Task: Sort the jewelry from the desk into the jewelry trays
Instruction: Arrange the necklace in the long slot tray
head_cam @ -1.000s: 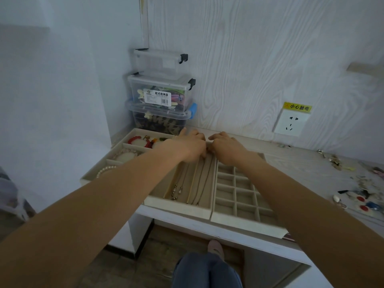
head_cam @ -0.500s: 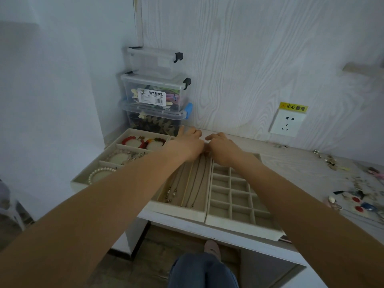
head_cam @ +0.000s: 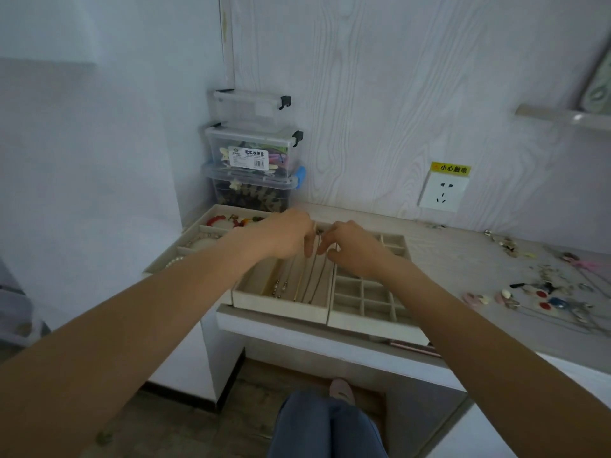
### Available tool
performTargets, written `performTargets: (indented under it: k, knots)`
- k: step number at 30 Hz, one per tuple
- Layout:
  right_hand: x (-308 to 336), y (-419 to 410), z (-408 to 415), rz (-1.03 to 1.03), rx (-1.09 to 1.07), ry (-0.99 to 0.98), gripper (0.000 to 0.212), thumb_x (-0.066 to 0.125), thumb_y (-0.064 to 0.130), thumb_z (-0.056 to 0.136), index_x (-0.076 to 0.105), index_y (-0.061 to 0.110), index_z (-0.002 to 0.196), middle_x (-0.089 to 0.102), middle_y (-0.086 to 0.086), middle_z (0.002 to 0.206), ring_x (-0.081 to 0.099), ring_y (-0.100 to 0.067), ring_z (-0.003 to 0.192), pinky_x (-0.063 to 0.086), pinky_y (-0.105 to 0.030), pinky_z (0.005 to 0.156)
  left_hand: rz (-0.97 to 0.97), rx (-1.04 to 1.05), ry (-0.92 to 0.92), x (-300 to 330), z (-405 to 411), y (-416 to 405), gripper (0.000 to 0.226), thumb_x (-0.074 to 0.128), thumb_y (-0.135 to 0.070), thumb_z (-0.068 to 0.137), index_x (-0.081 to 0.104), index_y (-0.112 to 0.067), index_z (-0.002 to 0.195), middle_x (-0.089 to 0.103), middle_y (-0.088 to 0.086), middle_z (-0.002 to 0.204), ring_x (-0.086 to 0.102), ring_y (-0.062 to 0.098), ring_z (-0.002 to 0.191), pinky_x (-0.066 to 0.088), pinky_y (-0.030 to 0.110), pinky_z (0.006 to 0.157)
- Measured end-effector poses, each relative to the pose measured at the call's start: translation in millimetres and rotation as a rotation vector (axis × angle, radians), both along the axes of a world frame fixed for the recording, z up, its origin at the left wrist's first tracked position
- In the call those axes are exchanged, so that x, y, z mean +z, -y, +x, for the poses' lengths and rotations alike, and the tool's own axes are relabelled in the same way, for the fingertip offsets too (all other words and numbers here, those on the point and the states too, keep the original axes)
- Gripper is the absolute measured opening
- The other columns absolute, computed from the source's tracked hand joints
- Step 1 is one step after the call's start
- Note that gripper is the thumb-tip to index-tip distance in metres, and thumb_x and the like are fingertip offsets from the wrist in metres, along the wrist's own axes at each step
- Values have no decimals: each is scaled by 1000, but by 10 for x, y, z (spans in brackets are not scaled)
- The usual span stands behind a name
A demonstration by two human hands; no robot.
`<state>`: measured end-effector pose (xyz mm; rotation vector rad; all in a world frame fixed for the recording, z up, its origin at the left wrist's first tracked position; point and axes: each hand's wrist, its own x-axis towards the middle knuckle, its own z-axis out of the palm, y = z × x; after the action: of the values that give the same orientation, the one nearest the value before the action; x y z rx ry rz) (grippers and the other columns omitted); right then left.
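Note:
Three beige jewelry trays sit side by side at the desk's left end. The middle necklace tray (head_cam: 281,300) holds several thin chains (head_cam: 312,279) laid lengthwise. My left hand (head_cam: 291,234) and my right hand (head_cam: 355,247) meet over its far end, fingertips pinching the top of a dark thin necklace (head_cam: 318,241). The grid tray (head_cam: 363,304) on the right shows bare compartments. The left tray (head_cam: 198,231) holds red, beaded and pearl bracelets. Loose jewelry (head_cam: 542,294) lies scattered on the desk at the far right.
Three stacked clear plastic boxes (head_cam: 253,160) stand in the back left corner behind the trays. A wall socket (head_cam: 443,193) with a yellow label is on the wood-grain wall. The trays overhang the desk's front edge (head_cam: 297,328). My knee (head_cam: 325,424) is below.
Both hands have drawn back slightly toward me over the necklace tray, staying together on the necklace's end. The camera shifted a little.

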<state>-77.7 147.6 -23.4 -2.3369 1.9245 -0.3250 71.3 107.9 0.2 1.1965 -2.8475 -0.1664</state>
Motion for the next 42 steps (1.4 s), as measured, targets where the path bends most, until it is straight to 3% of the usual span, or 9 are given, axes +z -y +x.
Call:
performTargets:
  k: [3,5,9,14,19,26,30,36,42]
  knots:
    - [63,-189,118,52,29,-29,20,57,14,89,71,12,103,62,-5,115,56,-17,99,42,-25,82,72,-22,29,25,114,-213,48,38,10,85,72,-23,94,53,1,120,50,10,88,41,22,74]
    - [73,-257,178,94,-4,-106,23,55,18,91,70,12,108,63,-6,116,59,-20,103,47,-31,88,93,-32,76,51,161,-373,52,36,10,87,71,-23,103,52,-3,121,42,3,78,35,13,70]
    - [2,-279,212,161,-95,-274,32,44,10,94,62,10,120,58,-9,127,54,-26,116,46,-40,97,103,-39,166,38,221,-548,51,34,4,92,64,-26,121,45,-2,137,45,10,104,32,18,85]
    - [-36,-257,212,200,-85,-397,38,41,8,93,58,16,127,56,-8,130,48,-28,123,32,-39,109,91,-61,208,-3,250,-599,48,36,2,93,65,-26,119,42,-1,137,29,18,131,19,39,112]
    - [-36,-270,225,185,-55,-420,37,40,12,96,56,17,129,56,-7,130,45,-26,126,18,-39,113,81,-101,191,-28,250,-584,48,38,4,89,68,-24,113,55,-9,128,39,12,119,30,30,100]
    - [-7,-310,245,210,-35,-276,38,39,5,95,58,12,127,56,-8,132,50,-26,122,38,-37,105,94,-68,187,-1,259,-627,48,38,4,89,68,-24,113,47,-3,132,37,12,113,30,29,97]
    - [26,-276,185,83,-64,-219,46,39,2,92,49,16,135,46,-7,142,42,-24,130,31,-35,108,115,-22,134,48,226,-615,48,39,5,89,65,-23,118,45,0,140,45,13,118,34,23,94]
    - [58,23,36,25,-96,-404,48,43,2,92,42,15,138,37,-5,146,31,-23,135,21,-41,115,-135,35,174,82,32,-393,50,43,1,91,51,-24,133,39,9,138,32,24,128,29,40,105]
    - [34,347,-4,139,-91,-485,47,49,4,91,43,15,137,40,-6,142,32,-24,133,22,-41,113,-135,66,292,-23,-198,-104,46,44,-9,93,44,-21,138,35,11,140,28,28,131,28,44,106]
